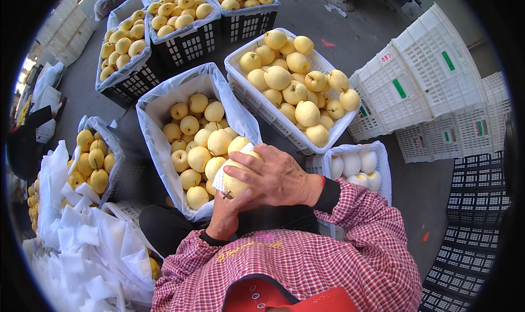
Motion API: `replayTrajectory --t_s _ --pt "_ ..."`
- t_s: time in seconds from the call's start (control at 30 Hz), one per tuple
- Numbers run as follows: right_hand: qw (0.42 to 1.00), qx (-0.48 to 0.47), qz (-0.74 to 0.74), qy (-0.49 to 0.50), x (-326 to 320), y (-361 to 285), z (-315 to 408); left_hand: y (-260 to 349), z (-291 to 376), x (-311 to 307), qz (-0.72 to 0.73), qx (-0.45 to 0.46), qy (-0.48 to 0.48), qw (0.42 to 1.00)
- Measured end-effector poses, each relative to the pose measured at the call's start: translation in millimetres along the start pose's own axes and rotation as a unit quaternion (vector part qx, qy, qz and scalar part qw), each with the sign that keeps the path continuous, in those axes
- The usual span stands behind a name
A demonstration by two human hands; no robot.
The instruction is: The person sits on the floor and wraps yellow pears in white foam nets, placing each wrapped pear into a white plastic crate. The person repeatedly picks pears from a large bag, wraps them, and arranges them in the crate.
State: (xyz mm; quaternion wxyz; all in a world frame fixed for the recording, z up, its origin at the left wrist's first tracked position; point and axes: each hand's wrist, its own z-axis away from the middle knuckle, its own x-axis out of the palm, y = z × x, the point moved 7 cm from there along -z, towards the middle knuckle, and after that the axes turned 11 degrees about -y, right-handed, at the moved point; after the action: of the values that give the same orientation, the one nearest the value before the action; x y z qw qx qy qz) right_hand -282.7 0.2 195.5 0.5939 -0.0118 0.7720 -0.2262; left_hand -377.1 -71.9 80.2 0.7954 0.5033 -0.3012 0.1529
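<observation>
A yellow pear [236, 183] is between my two hands, with a white foam net sleeve [220, 180] partly around it. My right hand [277, 174] lies over the pear's top with its fingers spread across the skin. From below, my left hand [226, 214] supports it; most of its fingers are hidden. Both hands are above the near edge of a crate with a pale plastic liner [154, 125], which holds many loose pears [199, 159]. To the right of my right hand, a smaller lined crate [385, 158] holds pears in foam nets [351, 163].
A white crate [262, 109] heaped with pears stands ahead right. Black lined crates [184, 45] of pears stand farther off. Foam sleeves and plastic sheeting [94, 250] pile up at left. Stacked white crates [414, 74] and black crates [471, 213] line the right side.
</observation>
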Motion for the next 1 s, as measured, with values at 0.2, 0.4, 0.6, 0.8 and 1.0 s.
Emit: replayTrajectory --t_s 0.2,0.4,0.6,0.8,1.0 --pt "0.699 0.203 -0.660 0.185 27 23 57 -11 50 36 0.116 0.096 -0.217 0.964" --pt "0.554 0.085 -0.822 0.098 81 -53 62 -15 82 46 0.172 0.104 -0.252 0.947" --pt "0.520 0.171 -0.816 0.185 68 -21 80 -31 102 26 0.210 0.232 -0.133 0.941" --pt "0.662 0.223 -0.701 0.147 77 -35 77 -21 115 32 0.151 0.160 -0.080 0.972" --pt "0.955 0.058 -0.082 0.279 3 -125 72 6 106 41 -0.104 0.314 0.065 0.942"
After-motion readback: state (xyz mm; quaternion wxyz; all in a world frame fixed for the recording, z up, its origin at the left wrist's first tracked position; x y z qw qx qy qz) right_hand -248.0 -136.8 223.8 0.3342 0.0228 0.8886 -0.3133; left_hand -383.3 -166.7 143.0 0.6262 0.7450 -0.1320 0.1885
